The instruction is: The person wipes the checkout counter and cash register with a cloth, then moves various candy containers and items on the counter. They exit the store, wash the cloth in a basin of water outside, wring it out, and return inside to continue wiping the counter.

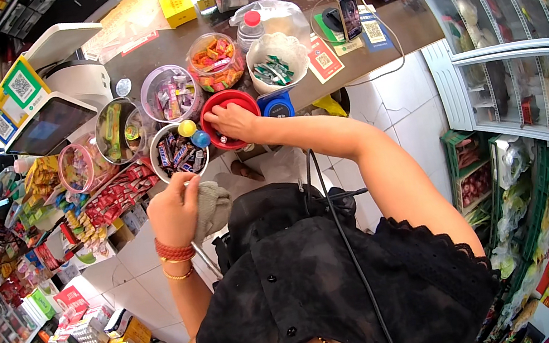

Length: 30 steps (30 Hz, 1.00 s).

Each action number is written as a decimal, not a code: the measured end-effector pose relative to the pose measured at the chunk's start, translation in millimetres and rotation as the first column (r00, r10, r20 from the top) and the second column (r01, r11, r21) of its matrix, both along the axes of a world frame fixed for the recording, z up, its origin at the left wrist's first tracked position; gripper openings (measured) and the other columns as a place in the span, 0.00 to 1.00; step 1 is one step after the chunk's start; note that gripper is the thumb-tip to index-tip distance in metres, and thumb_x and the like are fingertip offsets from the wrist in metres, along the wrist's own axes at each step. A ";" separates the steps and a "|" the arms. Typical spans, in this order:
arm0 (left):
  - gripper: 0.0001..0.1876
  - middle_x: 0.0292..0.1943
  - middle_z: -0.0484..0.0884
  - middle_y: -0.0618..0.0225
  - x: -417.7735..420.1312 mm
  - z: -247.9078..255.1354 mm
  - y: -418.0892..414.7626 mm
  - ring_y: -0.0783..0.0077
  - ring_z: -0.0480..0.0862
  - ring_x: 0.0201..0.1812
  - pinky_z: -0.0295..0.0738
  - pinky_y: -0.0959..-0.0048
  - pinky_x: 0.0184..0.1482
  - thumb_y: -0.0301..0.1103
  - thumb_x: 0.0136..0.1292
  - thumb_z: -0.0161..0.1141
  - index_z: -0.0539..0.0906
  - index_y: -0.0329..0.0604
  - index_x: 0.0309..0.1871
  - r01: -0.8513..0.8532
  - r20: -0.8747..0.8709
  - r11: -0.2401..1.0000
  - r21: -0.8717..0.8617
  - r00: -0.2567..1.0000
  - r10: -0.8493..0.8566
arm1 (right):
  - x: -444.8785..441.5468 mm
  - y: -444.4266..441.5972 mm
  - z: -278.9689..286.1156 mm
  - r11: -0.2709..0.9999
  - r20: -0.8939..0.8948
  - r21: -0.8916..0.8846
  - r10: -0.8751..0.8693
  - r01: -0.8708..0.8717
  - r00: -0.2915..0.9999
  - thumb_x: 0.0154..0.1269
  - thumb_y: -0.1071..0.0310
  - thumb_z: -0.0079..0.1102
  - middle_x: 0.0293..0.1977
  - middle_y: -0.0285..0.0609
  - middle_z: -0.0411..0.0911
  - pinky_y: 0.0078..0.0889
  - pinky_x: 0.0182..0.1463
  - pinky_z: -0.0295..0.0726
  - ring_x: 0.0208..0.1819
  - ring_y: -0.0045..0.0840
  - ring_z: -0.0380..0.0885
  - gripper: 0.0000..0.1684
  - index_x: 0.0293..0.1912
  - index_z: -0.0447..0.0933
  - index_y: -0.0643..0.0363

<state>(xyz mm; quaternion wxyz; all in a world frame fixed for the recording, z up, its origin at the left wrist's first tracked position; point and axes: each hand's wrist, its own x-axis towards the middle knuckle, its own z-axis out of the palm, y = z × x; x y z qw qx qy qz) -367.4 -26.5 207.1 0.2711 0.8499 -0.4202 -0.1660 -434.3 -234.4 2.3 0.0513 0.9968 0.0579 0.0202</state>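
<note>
My right hand [232, 122] reaches into a red plastic tub [250, 100] at the counter's near edge; its fingertips are inside, and I cannot tell whether they grip anything. A small whitish item lies in the tub. My left hand [175, 210], with red and gold bracelets, is closed on a grey-green cloth [212, 206] and a thin metal rod [207, 259]. Just beyond it is a white tub of Snickers bars [178, 152], with a yellow and a blue round-topped item at its rim. Behind stand a jar of orange-wrapped candies [215, 56] and a white scalloped container of green-white sachets [273, 71].
More candy jars [76, 169] and a payment terminal [49, 125] stand at the left. A phone [349, 14] with a looping cable is at the back right. A glass-doored cooler [511, 55] stands at the right, and stacked boxed goods [101, 342] at the lower left.
</note>
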 end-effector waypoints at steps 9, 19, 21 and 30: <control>0.09 0.19 0.80 0.61 -17.7 -35.4 -20.7 0.56 0.82 0.23 0.72 0.62 0.25 0.42 0.64 0.60 0.81 0.49 0.33 0.185 0.111 0.978 0.100 0.974 -0.196 | -5.1 -9.6 82.7 0.976 0.103 0.212 -0.078 0.054 0.992 0.55 0.67 0.57 0.32 0.38 0.75 0.31 0.31 0.79 0.35 0.29 0.80 0.05 0.33 0.77 0.55; 0.08 0.21 0.81 0.60 -13.4 -24.5 -22.2 0.56 0.83 0.25 0.74 0.62 0.28 0.41 0.64 0.61 0.83 0.49 0.35 0.153 0.051 0.985 0.073 0.986 -0.157 | 15.0 -73.9 123.4 0.859 0.205 0.418 -0.407 0.296 0.890 0.60 0.69 0.58 0.31 0.41 0.78 0.40 0.35 0.80 0.36 0.37 0.82 0.05 0.37 0.75 0.56; 0.08 0.22 0.82 0.60 -16.1 -20.9 -23.2 0.56 0.83 0.26 0.74 0.63 0.28 0.41 0.64 0.61 0.83 0.49 0.35 0.145 0.018 0.988 0.053 0.989 -0.146 | 17.6 -71.9 106.8 0.848 0.127 0.409 -0.418 0.337 0.899 0.59 0.69 0.57 0.33 0.42 0.78 0.39 0.36 0.81 0.37 0.37 0.82 0.05 0.37 0.76 0.55; 0.07 0.19 0.80 0.61 -23.2 -25.5 -28.2 0.57 0.82 0.23 0.72 0.63 0.25 0.40 0.64 0.61 0.82 0.49 0.34 0.080 0.050 0.997 0.012 0.995 -0.081 | -27.8 -56.6 142.6 0.618 0.185 0.781 -0.365 0.089 0.913 0.61 0.67 0.64 0.38 0.42 0.78 0.34 0.37 0.80 0.36 0.34 0.80 0.12 0.43 0.80 0.59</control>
